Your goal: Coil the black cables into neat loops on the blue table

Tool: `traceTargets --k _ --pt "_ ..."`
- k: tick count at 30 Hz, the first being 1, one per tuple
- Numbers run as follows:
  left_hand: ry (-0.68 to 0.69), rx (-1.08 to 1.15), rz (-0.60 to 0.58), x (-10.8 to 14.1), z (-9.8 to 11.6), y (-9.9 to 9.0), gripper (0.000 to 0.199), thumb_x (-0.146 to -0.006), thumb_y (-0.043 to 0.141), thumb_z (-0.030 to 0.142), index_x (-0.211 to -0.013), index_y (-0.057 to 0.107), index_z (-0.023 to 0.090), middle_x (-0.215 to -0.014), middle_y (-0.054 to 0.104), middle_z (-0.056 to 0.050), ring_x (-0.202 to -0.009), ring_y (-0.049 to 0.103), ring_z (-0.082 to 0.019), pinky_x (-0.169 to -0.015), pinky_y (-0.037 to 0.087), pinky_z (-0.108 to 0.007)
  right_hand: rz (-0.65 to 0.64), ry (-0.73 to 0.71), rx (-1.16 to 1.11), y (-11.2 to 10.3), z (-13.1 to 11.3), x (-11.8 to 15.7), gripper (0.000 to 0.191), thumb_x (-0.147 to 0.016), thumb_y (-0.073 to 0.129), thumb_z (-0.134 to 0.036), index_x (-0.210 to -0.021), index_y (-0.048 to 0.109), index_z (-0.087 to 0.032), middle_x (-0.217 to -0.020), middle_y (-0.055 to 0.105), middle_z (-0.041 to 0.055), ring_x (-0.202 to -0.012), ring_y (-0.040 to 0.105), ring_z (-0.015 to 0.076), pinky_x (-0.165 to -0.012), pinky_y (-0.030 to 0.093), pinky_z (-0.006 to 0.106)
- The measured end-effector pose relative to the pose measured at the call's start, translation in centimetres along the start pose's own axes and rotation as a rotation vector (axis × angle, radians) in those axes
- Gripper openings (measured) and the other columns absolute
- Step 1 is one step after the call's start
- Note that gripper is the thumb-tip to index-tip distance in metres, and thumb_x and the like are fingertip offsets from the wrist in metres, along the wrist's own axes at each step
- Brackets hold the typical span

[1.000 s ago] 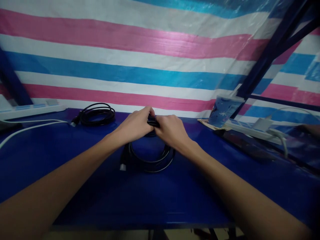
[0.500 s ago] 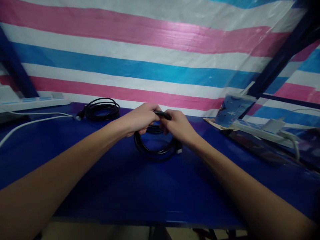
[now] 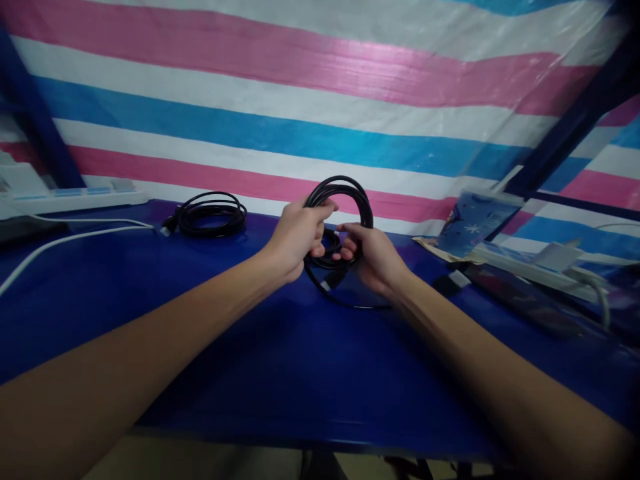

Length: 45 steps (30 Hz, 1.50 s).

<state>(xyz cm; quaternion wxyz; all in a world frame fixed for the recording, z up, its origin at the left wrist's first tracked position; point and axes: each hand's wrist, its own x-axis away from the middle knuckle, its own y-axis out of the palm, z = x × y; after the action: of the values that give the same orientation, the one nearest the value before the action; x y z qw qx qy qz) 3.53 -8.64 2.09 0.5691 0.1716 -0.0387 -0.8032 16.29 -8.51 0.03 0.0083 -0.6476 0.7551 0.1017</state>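
Note:
A coiled black cable point(image 3: 345, 183) is held up over the blue table, its loops standing tilted between my hands. My left hand point(image 3: 300, 237) is closed around the left side of the coil. On the opposite side, my right hand point(image 3: 373, 257) grips the loops, thumb pointing inward. One light-tipped connector point(image 3: 334, 279) hangs just below the coil. A length of cable droops under my right wrist, and another black connector point(image 3: 451, 283) with a pale end lies to the right of that wrist. Behind my hands, part of a further black coil point(image 3: 330, 241) shows.
A second coiled black cable point(image 3: 213, 215) lies at the back left. White power strips point(image 3: 95, 199) sit at both sides, with a white cord point(image 3: 75, 238) on the left. At right are a blue packet point(image 3: 473, 223) and a dark flat object point(image 3: 520, 300). Striped sheeting point(image 3: 280, 100) hangs behind.
The coil has been raised and turned so its loops stand above my hands. My fingers have moved apart to its two sides. A connector now shows beside my right wrist.

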Motion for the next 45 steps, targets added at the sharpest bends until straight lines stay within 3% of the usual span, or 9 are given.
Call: traceTargets --k 7,11,15,18,24,28,33,39,45 --pt "-0.123 -0.335 -0.152 -0.1 1.8 -1.4 0.004 -0.076 0.054 0.015 -0.078 0.057 0.014 -0.047 0.024 0.008 -0.036 0.017 -0.002 -0.037 0.013 -0.019 0.103 -0.443 0.471 -0.6 -0.8 -0.2 0.018 -0.068 0.058 -0.009 -0.084 0.055 -0.017 -0.061 0.055 -0.0019 -0.049 0.051 0.0096 -0.047 0.036 0.023" --pt "0.062 -0.553 -0.097 -0.3 1.1 -1.4 0.012 -0.071 0.059 0.015 -0.083 0.061 0.015 -0.050 0.039 0.004 -0.040 0.032 -0.005 -0.040 0.021 -0.020 -0.090 -0.187 0.342 -0.2 -1.0 0.5 0.003 -0.075 0.055 -0.017 -0.075 0.053 -0.018 -0.044 0.032 -0.0074 -0.034 0.027 0.0051 -0.036 0.019 0.022" --pt "0.274 -0.558 0.125 -0.9 -0.1 -1.6 0.015 -0.071 0.061 0.015 -0.086 0.059 0.016 -0.061 0.051 0.001 -0.048 0.045 -0.007 -0.046 0.032 -0.020 0.095 -0.116 -0.014 0.8 -0.5 1.1 0.007 -0.080 0.052 -0.019 -0.087 0.053 -0.017 -0.044 0.020 -0.0105 -0.036 0.017 0.0043 -0.038 0.015 0.021" --pt "0.229 -0.335 0.148 -1.1 -0.6 -1.5 0.006 -0.080 0.053 0.019 -0.085 0.054 0.017 -0.055 0.044 0.004 -0.042 0.044 -0.007 -0.045 0.036 -0.022 0.139 -0.105 -0.178 1.5 -0.1 1.3 0.007 -0.085 0.045 -0.020 -0.090 0.050 -0.017 -0.044 0.017 -0.0112 -0.037 0.015 0.0051 -0.040 0.022 0.021" --pt "-0.025 0.118 0.286 -1.7 0.5 -2.9 0.007 -0.084 0.047 0.011 -0.079 0.047 0.017 -0.045 0.020 0.010 -0.034 0.018 -0.002 -0.035 0.015 -0.017 -0.282 -0.027 0.042 -0.5 -1.0 0.1 0.024 -0.085 0.054 -0.036 -0.092 0.058 -0.013 -0.079 0.062 0.0044 -0.072 0.057 0.0121 -0.070 0.046 0.027" --pt "-0.012 0.321 0.399 -2.6 2.1 -5.0 0.017 -0.087 0.038 0.008 -0.074 0.043 0.017 -0.042 0.017 0.010 -0.032 0.015 -0.002 -0.034 0.016 -0.014 -0.427 0.053 -0.069 -2.5 -0.1 -0.8 0.033 -0.083 0.047 -0.032 -0.111 0.053 -0.016 -0.111 0.061 0.0106 -0.090 0.061 0.0177 -0.081 0.048 0.034" --pt "0.053 0.384 0.458 -2.5 2.6 -5.0 0.021 -0.091 0.035 0.010 -0.074 0.042 0.018 -0.040 0.016 0.010 -0.032 0.016 -0.002 -0.034 0.019 -0.012 -0.573 0.007 0.008 1.0 1.8 0.8 0.069 -0.060 0.072 -0.015 -0.123 0.046 -0.024 -0.129 0.053 0.0081 -0.115 0.053 0.0197 -0.092 0.046 0.034" --pt "0.009 0.262 0.272 -1.2 0.5 -1.5 0.009 -0.088 0.043 0.012 -0.082 0.047 0.017 -0.042 0.018 0.011 -0.034 0.016 -0.003 -0.036 0.018 -0.016 -0.067 -0.061 -0.235 2.5 0.1 1.1 0.029 -0.082 0.058 -0.044 -0.090 0.054 -0.016 -0.076 0.063 0.0029 -0.073 0.062 0.0129 -0.073 0.050 0.028" --pt "-0.129 0.232 0.213 -0.9 -2.3 -0.3 0.009 -0.089 0.039 0.012 -0.086 0.046 0.017 -0.040 0.028 0.010 -0.036 0.028 -0.004 -0.047 0.041 -0.017 0.083 -0.122 -0.298 1.0 -0.7 0.8 0.019 -0.090 0.049 -0.035 -0.089 0.049 -0.016 -0.045 0.042 -0.0090 -0.031 0.029 0.0039 -0.037 0.032 0.020"
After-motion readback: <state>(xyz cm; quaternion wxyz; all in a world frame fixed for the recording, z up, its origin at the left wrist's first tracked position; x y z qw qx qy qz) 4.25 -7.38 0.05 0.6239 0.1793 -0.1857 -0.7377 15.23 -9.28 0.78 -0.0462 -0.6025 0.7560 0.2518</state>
